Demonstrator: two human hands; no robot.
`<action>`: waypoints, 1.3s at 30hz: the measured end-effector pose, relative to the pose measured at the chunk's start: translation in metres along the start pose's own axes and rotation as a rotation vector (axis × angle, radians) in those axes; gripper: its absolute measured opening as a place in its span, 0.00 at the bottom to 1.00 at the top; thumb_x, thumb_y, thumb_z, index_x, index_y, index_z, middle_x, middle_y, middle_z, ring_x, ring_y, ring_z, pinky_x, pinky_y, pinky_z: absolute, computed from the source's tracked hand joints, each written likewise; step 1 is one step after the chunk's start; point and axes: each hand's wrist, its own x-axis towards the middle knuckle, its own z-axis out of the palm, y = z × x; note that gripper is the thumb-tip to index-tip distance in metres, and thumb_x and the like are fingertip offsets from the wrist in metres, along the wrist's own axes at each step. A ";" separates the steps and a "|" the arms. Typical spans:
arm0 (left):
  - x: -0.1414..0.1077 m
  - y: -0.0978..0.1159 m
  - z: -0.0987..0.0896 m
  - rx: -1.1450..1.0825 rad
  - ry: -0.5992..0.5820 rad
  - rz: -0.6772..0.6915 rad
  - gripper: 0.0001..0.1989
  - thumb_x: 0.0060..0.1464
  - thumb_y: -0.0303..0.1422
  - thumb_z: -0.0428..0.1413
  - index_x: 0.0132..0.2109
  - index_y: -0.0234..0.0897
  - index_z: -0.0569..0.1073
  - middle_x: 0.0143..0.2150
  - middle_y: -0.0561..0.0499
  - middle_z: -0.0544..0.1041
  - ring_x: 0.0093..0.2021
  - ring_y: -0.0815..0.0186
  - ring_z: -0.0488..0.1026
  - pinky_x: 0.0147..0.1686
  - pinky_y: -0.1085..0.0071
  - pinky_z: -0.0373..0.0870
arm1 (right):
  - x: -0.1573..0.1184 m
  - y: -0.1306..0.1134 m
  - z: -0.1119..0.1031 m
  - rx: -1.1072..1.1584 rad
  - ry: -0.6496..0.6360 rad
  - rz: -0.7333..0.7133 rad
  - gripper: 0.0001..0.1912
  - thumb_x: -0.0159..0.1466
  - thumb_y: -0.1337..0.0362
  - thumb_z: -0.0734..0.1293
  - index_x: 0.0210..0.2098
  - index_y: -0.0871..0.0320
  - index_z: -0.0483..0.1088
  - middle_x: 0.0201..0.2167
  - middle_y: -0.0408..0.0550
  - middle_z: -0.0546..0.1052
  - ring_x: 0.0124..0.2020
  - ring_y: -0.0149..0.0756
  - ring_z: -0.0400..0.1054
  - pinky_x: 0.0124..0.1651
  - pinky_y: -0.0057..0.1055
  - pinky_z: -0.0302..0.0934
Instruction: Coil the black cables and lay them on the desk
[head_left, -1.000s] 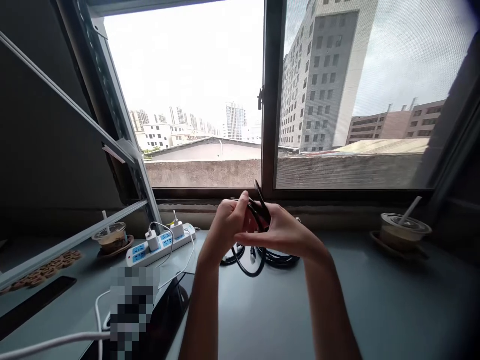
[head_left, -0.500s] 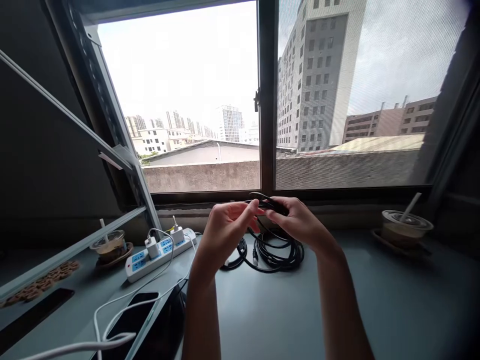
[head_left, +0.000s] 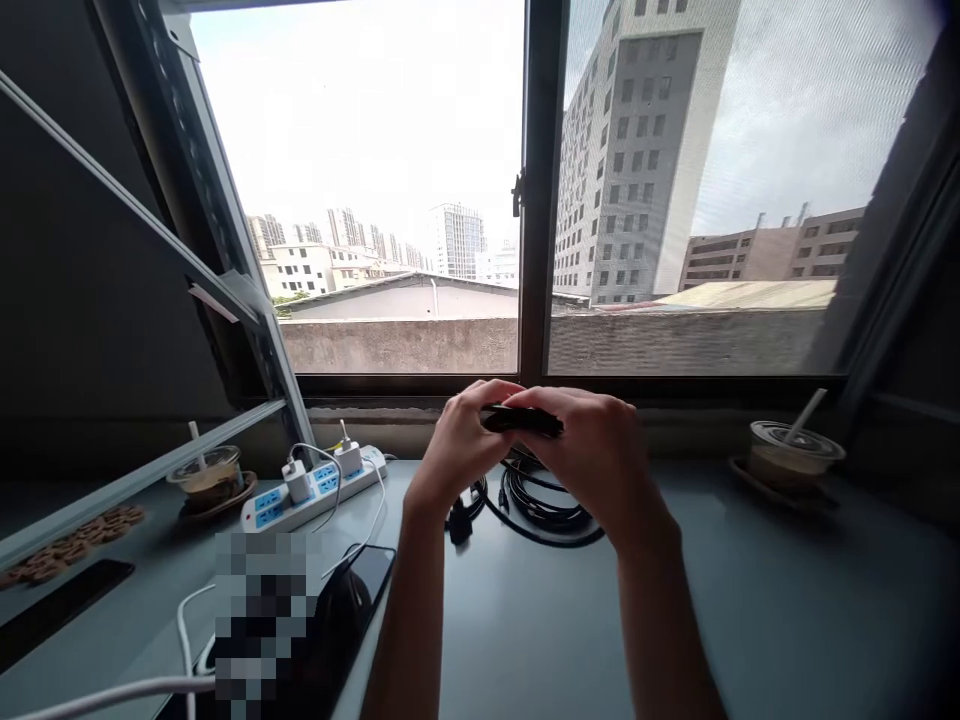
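Above the table, in front of the window, I hold a bundled black cable (head_left: 523, 420) between both hands. My left hand (head_left: 463, 445) grips its left end with the fingers curled over the top. Around its right side my right hand (head_left: 596, 455) is closed, hiding part of the bundle. Just below the hands a larger coil of black cable (head_left: 544, 518) lies on the table. A black plug (head_left: 460, 527) rests to its left, beside a smaller loop. Whether the held bundle joins the coil below cannot be seen.
A white power strip (head_left: 311, 490) with two chargers stands at left, white cords (head_left: 184, 630) trailing from it. Lidded drinks stand at left (head_left: 210, 475) and right (head_left: 795, 455). A dark phone (head_left: 64, 605) lies far left. A metal frame (head_left: 259, 320) rises beside the window.
My hands have drawn together, and the loose cable strands between them are now a compact bundle. My right hand has turned over it. A black plug now shows below my left hand.
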 end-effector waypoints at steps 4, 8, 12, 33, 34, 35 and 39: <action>0.008 -0.006 0.011 -0.110 0.288 -0.037 0.14 0.45 0.27 0.53 0.14 0.33 0.66 0.12 0.56 0.63 0.17 0.74 0.63 0.19 0.78 0.57 | -0.001 -0.002 0.003 0.162 0.140 -0.008 0.06 0.55 0.64 0.68 0.34 0.52 0.75 0.29 0.39 0.77 0.30 0.30 0.70 0.31 0.24 0.56; 0.010 -0.013 0.006 -0.437 0.548 -0.277 0.20 0.43 0.30 0.56 0.11 0.36 0.56 0.07 0.61 0.52 0.08 0.78 0.50 0.10 0.77 0.45 | 0.007 0.019 0.015 0.359 0.104 0.152 0.10 0.54 0.65 0.67 0.37 0.54 0.74 0.24 0.38 0.75 0.26 0.29 0.69 0.30 0.24 0.58; 0.010 -0.010 -0.007 -0.923 0.509 -0.341 0.23 0.42 0.28 0.55 0.11 0.36 0.49 0.06 0.62 0.47 0.07 0.80 0.42 0.09 0.79 0.42 | 0.013 0.032 0.023 0.410 0.077 0.184 0.12 0.61 0.58 0.62 0.35 0.58 0.73 0.21 0.41 0.74 0.26 0.30 0.69 0.30 0.25 0.59; -0.002 -0.011 -0.029 -0.772 0.166 -0.341 0.26 0.47 0.32 0.57 0.11 0.36 0.52 0.07 0.61 0.49 0.08 0.80 0.49 0.12 0.78 0.54 | 0.014 0.029 0.030 0.390 0.052 0.150 0.17 0.65 0.57 0.58 0.36 0.62 0.73 0.21 0.42 0.75 0.17 0.24 0.60 0.23 0.23 0.54; -0.002 -0.012 -0.029 -0.722 0.177 -0.343 0.26 0.48 0.32 0.57 0.11 0.36 0.52 0.08 0.61 0.49 0.09 0.79 0.51 0.15 0.78 0.59 | 0.014 0.028 0.029 0.381 0.063 0.147 0.16 0.65 0.57 0.58 0.36 0.61 0.73 0.21 0.42 0.75 0.17 0.24 0.61 0.24 0.23 0.55; -0.002 -0.013 -0.029 -0.659 0.202 -0.347 0.25 0.48 0.33 0.57 0.11 0.36 0.53 0.08 0.61 0.51 0.10 0.78 0.55 0.18 0.77 0.63 | 0.013 0.027 0.027 0.369 0.071 0.144 0.16 0.65 0.58 0.59 0.36 0.61 0.73 0.21 0.42 0.75 0.18 0.25 0.63 0.24 0.22 0.55; -0.003 -0.015 -0.027 -0.427 0.323 -0.373 0.20 0.47 0.34 0.59 0.14 0.35 0.61 0.10 0.59 0.60 0.13 0.75 0.63 0.18 0.77 0.62 | 0.012 0.027 0.025 0.329 0.057 0.126 0.13 0.65 0.59 0.60 0.37 0.60 0.73 0.23 0.42 0.75 0.23 0.28 0.68 0.25 0.23 0.58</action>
